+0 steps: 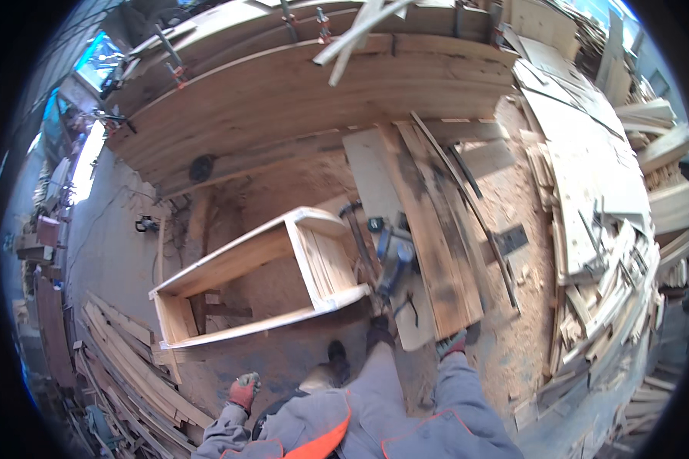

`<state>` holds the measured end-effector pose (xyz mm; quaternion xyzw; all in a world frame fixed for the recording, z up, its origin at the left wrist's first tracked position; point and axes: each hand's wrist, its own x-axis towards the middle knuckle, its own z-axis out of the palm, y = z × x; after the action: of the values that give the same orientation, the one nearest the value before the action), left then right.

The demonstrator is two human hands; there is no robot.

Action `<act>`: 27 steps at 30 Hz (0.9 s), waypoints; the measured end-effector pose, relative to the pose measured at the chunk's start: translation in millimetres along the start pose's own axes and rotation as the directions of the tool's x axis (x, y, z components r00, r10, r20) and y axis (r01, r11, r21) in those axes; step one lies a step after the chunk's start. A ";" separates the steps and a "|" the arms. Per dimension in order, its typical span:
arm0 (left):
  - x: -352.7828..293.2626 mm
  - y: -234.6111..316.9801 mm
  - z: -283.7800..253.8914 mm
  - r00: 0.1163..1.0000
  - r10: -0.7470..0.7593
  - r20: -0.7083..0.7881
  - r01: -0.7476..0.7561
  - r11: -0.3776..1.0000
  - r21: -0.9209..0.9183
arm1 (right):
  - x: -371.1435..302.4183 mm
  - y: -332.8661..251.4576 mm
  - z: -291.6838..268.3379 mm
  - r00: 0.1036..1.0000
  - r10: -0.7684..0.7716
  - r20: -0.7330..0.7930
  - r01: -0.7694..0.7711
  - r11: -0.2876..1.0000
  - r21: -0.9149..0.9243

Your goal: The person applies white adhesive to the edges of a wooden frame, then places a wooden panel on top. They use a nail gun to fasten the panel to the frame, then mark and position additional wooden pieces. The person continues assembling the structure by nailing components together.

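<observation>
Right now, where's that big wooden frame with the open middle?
In the head view, the wooden frame lies left of centre, with the blue tool just off its right end and the left hand below it.

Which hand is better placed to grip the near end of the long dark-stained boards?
Probably the right: the gloved right hand is at that end of the long boards, though contact is unclear. The left hand is well away, nearer the wooden frame.

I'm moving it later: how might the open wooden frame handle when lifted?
The wooden frame should feel fairly stiff, since its sides close into a loop. It is probably light for its size, being largely open, but perhaps heavier toward the right end, where more wood shows.
</observation>
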<state>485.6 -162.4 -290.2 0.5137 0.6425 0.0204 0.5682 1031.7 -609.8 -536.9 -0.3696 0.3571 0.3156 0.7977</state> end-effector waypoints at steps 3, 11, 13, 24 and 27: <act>-12.5 40.6 34.4 0.996 -0.080 0.043 0.084 0.993 -0.079 | 14.9 -23.0 29.1 0.992 -0.012 0.123 0.012 1.000 0.006; 17.5 173.8 192.3 0.898 0.269 0.349 -0.379 0.876 0.298 | -11.2 -28.7 32.2 0.995 0.026 -0.096 -0.039 0.991 -0.131; 28.8 211.2 252.4 0.874 0.169 0.456 -0.341 0.881 0.328 | -47.7 -34.2 18.1 0.989 0.023 -0.146 -0.049 0.983 -0.176; 62.0 310.0 543.7 0.867 0.062 0.495 0.049 0.977 -0.208 | -230.3 -97.7 -29.4 0.928 -0.088 -0.363 -0.042 0.941 -0.335; 50.4 297.0 542.1 0.888 0.037 0.458 -0.052 0.998 0.020 | -249.2 -93.8 -28.6 0.925 -0.100 -0.366 -0.038 0.935 -0.353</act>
<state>1090.7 -290.2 -336.4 0.5276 0.4791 -0.0979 0.6946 958.0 -742.2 -316.1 -0.5663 0.4357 0.2845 0.6392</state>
